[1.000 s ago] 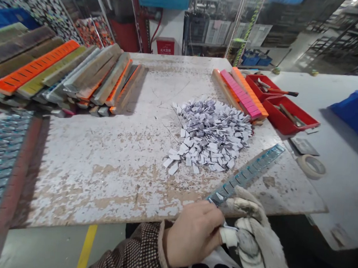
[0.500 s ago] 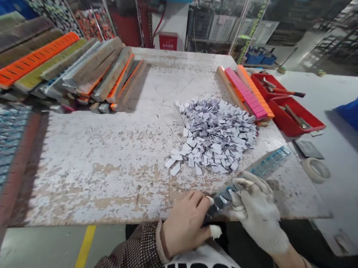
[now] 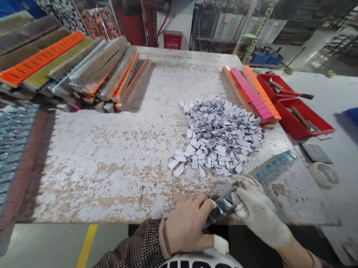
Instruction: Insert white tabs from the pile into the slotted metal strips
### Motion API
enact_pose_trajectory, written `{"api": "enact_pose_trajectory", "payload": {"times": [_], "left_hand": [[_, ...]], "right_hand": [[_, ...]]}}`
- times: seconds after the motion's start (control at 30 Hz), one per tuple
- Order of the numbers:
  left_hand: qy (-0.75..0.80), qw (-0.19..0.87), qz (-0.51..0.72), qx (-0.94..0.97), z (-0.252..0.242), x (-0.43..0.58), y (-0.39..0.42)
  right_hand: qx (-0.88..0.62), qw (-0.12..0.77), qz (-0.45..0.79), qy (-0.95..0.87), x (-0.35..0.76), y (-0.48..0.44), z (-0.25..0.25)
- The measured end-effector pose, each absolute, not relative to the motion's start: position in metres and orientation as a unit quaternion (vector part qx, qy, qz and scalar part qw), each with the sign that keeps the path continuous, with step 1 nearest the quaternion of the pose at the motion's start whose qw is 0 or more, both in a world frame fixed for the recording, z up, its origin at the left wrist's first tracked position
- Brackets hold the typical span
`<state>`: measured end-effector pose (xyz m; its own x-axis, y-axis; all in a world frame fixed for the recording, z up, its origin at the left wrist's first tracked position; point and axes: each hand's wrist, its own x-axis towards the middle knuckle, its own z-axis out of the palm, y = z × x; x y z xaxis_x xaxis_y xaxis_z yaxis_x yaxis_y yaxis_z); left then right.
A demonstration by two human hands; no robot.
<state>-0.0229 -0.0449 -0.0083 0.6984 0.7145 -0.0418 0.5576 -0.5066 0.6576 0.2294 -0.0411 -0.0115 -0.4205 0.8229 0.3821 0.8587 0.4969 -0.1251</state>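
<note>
A long dark strip with clear bluish compartments (image 3: 275,166) lies aslant across the table's front right edge. My left hand (image 3: 188,221), bare except for white covers on thumb and index fingertip, grips the strip's near end; its thumb sticks out below. My right hand (image 3: 255,209), in a white knitted glove, is bent over the middle of the strip with the fingertips pinched together. What those fingertips hold is hidden. Between the two hands, small white slips (image 3: 227,203) stick up from the strip. Just beyond lies a heap of small white slips (image 3: 223,132).
Stacked slotted bars (image 3: 100,70) fill the back left, beside a board of bluish strips (image 3: 6,151). Pink and orange bars (image 3: 252,94) lie behind the heap. Red bins (image 3: 304,119) with tools, a tape roll (image 3: 324,174) and a grey plate (image 3: 316,153) are at right.
The view has shifted slightly, moving the scene a little to the right. My left thumb has moved away from the index finger. My right hand stays over the strip, fingers still bent.
</note>
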Motion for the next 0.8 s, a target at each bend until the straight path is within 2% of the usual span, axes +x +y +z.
{"api": "enact_pose_trajectory", "payload": {"times": [0.13,0.23,0.33,0.5,0.8], "left_hand": [[0.388,0.358,0.140,0.838,0.000,-0.046,-0.032],[0.510,0.266,0.090,0.813,0.012,-0.048,-0.011],[0.534,0.171,0.037,0.827,0.017,-0.026,0.014],[0.532,0.155,0.012,0.833,0.011,0.017,0.039],[0.523,0.225,0.056,0.820,0.003,-0.007,0.039]], "right_hand": [[-0.479,0.258,0.030,-0.838,0.198,-0.058,-0.018],[-0.444,0.296,0.096,-0.840,0.178,-0.066,-0.015],[-0.460,0.335,0.142,-0.810,0.182,-0.068,-0.009],[-0.565,0.382,0.090,-0.726,0.218,-0.069,-0.007],[-0.553,0.362,0.030,-0.750,0.212,-0.057,-0.003]]}}
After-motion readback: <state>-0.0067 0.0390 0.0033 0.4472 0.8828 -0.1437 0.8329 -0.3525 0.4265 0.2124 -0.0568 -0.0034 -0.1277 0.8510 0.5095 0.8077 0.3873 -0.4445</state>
